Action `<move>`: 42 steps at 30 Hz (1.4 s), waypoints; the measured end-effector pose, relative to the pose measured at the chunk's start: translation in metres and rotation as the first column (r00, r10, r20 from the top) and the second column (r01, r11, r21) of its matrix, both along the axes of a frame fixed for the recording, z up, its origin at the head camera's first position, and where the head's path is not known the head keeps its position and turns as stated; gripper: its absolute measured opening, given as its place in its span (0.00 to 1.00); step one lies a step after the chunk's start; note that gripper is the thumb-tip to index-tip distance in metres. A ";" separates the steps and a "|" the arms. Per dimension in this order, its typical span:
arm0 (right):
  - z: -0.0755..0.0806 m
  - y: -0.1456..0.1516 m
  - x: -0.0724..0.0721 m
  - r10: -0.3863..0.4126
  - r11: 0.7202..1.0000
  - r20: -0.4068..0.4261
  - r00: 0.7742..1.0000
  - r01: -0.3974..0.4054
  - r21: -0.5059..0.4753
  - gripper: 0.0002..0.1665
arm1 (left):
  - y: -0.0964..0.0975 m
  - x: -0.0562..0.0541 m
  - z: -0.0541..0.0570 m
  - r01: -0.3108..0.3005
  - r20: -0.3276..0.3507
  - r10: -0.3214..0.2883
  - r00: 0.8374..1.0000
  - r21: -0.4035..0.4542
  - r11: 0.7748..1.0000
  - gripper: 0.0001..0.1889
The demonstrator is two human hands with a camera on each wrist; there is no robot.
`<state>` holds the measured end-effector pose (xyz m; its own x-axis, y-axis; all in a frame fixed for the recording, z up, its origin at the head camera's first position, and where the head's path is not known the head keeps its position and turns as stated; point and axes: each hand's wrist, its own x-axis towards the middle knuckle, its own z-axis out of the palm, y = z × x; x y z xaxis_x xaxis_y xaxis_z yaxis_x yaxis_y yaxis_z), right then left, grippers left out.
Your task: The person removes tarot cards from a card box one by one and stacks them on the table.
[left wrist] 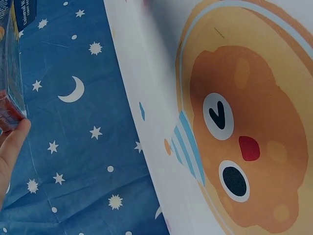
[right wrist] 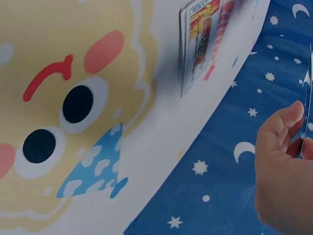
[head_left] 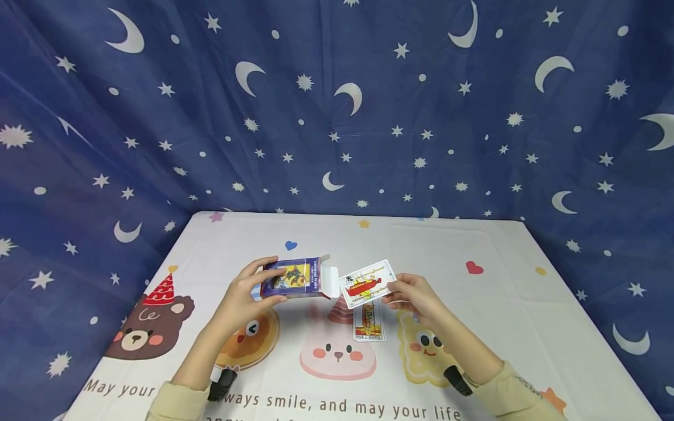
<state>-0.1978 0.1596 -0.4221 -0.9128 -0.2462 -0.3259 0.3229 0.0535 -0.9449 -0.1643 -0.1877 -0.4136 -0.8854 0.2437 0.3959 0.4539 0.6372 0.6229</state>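
Note:
My left hand (head_left: 248, 290) grips a blue tarot card box (head_left: 292, 277) above the table, thumb and fingers on opposite sides. The box lies sideways, its opened white flap (head_left: 330, 282) pointing right. Between thumb and fingers, my right hand (head_left: 417, 297) pinches a tarot card (head_left: 367, 284) with a red-clothed figure, held tilted just beside the flap. Beneath it, a small stack of tarot cards (head_left: 370, 323) lies face up on the table, its upper part hidden by the held card. In the right wrist view the held card (right wrist: 308, 105) shows only edge-on.
A white tablecloth (head_left: 432, 245) with printed cartoon animals, hearts and lettering covers the table. Behind and at both sides hangs a dark blue curtain (head_left: 295, 146) with moons and stars. Black wrist cameras are strapped near both cuffs.

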 end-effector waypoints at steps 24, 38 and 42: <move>-0.011 0.008 -0.016 -0.034 0.993 -0.068 0.997 0.041 0.108 0.11 | -0.004 0.000 -0.003 0.001 -0.035 -0.001 0.999 0.001 1.000 0.26; -0.018 0.003 -0.023 -0.012 0.981 -0.094 0.996 0.030 0.192 0.19 | -0.005 0.001 -0.003 -0.010 -0.027 0.010 1.000 -0.009 1.000 0.26; -0.021 0.001 -0.023 -0.004 0.979 -0.087 0.996 0.021 0.202 0.19 | -0.005 0.001 -0.002 -0.011 -0.010 0.010 1.000 -0.010 1.000 0.26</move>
<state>-0.2207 0.1605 -0.4434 -0.9421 -0.1713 -0.2885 0.2434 0.2429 -0.9390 -0.1635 -0.1925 -0.4161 -0.8841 0.2384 0.4019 0.4530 0.6481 0.6122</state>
